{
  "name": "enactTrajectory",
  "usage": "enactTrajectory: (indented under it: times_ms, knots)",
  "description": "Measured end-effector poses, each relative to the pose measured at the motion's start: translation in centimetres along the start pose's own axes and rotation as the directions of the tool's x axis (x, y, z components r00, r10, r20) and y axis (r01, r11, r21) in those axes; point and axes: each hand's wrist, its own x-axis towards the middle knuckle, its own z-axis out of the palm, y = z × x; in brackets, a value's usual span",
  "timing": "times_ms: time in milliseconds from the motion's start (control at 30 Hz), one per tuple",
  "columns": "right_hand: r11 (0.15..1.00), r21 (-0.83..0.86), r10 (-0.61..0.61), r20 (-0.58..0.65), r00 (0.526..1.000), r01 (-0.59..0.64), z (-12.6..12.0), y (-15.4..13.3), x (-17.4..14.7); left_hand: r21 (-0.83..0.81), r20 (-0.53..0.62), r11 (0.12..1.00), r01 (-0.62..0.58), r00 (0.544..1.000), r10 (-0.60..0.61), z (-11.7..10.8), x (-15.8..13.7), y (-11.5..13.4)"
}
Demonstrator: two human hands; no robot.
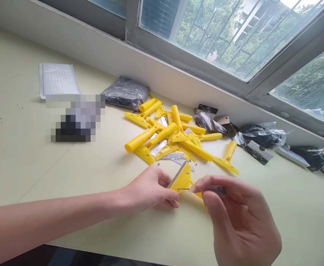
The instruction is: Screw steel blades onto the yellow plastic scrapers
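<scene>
Near the front of the table, my left hand (156, 188) grips a yellow scraper (184, 178) by one end of its head. A metal blade lies along the head's upper left edge, and two screws show on its face. My right hand (239, 218) is closed around a small screwdriver (215, 190), its thin shaft reaching the lower screw (178, 188). Part of the scraper's handle is hidden behind the right fingers. Just beyond lies a pile of yellow scraper parts (162, 133) with loose metal blades (175, 156) and small screws.
A black plastic-wrapped package (127, 92) and a white bubble mailer (59, 79) lie at the back left, near a pixelated patch. Toward the right, packaged items (264, 135) and cards (258, 152) line the window wall. The table's front edge (95, 252) runs below my left arm.
</scene>
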Motion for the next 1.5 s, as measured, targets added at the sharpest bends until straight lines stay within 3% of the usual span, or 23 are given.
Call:
enactTrajectory:
  times_ms: [100, 200, 433, 633, 800, 1033, 1133, 1333, 1500]
  knots:
    - [0.996, -0.078, -0.029, 0.051, 0.998, 0.033, -0.3, -0.7, -0.1, 0.002, -0.009, 1.0, 0.001, 1.0, -0.001, 0.0, 0.0, 0.1]
    - [0.984, -0.175, -0.033, 0.001, 0.999, 0.032, -0.5, -1.0, -0.1, 0.006, -0.008, 1.0, 0.005, 1.0, -0.005, 0.0, 0.0, 0.2]
    - [0.999, -0.027, 0.013, -0.106, 0.994, -0.016, 0.2, -0.3, -0.3, -0.015, 0.004, 1.0, -0.008, 1.0, 0.008, 0.0, 0.1, 0.1]
    - [0.993, -0.118, -0.017, 0.033, 0.999, 0.021, 0.0, -1.4, -0.3, -0.02, 0.007, 1.0, -0.017, 1.0, 0.018, -0.1, 0.1, -0.1]
    - [0.982, -0.186, -0.03, 0.012, 0.999, 0.032, -0.4, -1.6, -0.1, -0.012, 0.009, 1.0, -0.014, 1.0, 0.014, 0.1, -0.1, 0.1]
    - [0.989, -0.124, -0.079, -0.02, 0.997, 0.076, -0.1, -0.4, -0.2, -0.021, -0.004, 1.0, -0.002, 1.0, 0.002, 0.1, -0.1, 0.3]
    - [0.991, -0.119, -0.051, 0.03, 0.998, 0.054, -0.6, -0.5, 0.0, -0.055, -0.021, 0.998, 0.004, 1.0, -0.005, 0.0, 0.2, -0.1]
    - [0.938, -0.282, -0.155, 0.175, 0.972, 0.2, -2.2, -1.1, 0.3, -0.12, -0.077, 0.992, 0.034, 0.996, -0.044, 0.2, 0.5, -0.3]
    - [0.947, -0.248, -0.136, 0.259, 0.956, 0.202, -2.7, -1.3, -0.1, -0.146, -0.088, 0.989, 0.026, 0.995, -0.039, 0.2, 0.6, -0.2]
